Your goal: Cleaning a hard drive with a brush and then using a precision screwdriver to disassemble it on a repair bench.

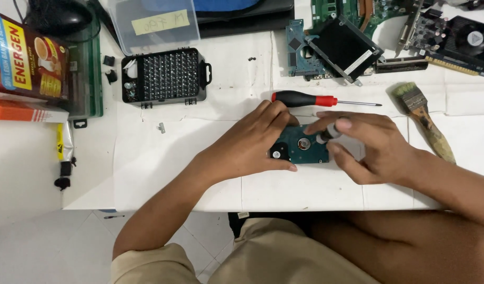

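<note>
Your left hand (252, 144) pins the small hard drive (301, 149) flat on the counter (163, 158), fingers closed around its edge; your right hand (365, 144) pinches a small driver (329, 133) over it. Rigid, compact, likely fragile board — hold the side edges.

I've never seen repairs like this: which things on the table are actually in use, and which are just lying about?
In use: hard drive, steadied by the left hand; small dark tool in the right hand.

Lying about: red-and-black screwdriver, bit set, paintbrush, circuit boards.
</note>
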